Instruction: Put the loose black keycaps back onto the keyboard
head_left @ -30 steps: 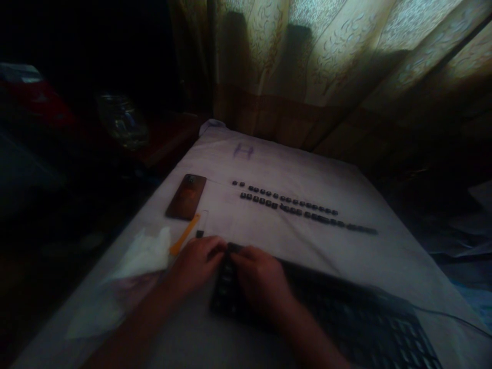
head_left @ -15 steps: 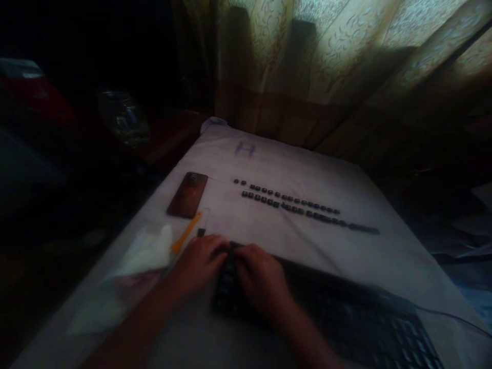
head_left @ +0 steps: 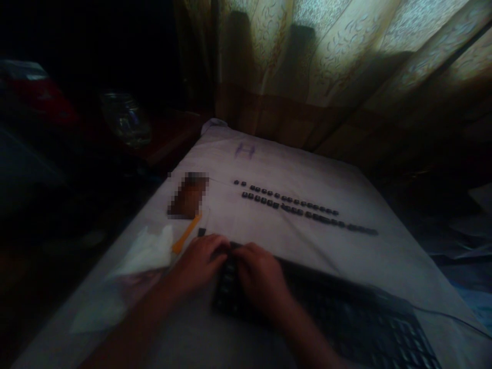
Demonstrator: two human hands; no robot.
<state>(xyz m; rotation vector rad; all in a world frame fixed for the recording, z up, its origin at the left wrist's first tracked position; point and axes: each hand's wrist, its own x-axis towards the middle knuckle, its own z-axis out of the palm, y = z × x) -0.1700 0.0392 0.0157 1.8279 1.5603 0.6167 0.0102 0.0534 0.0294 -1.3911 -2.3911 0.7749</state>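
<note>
A black keyboard point(head_left: 346, 307) lies at a slant on the cloth-covered table. My left hand point(head_left: 203, 259) is at its far left corner, fingers curled together. Right beside it, my right hand point(head_left: 261, 274) rests over the keyboard's left end with its fingers bent inward. The fingertips of both hands nearly meet at that corner, and whatever they grip is hidden. Beyond the keyboard, small black keycaps form a far row point(head_left: 284, 198) and a nearer row point(head_left: 263, 200). A small dark piece point(head_left: 202, 232) lies just past my left hand.
An orange strip-like tool point(head_left: 187, 234) lies left of my left hand, near a pixelated brown phone point(head_left: 188, 200). Crumpled white material point(head_left: 148, 251) sits by my left forearm. The keyboard's cable point(head_left: 449, 313) runs off right. A curtain point(head_left: 269, 66) hangs behind the table.
</note>
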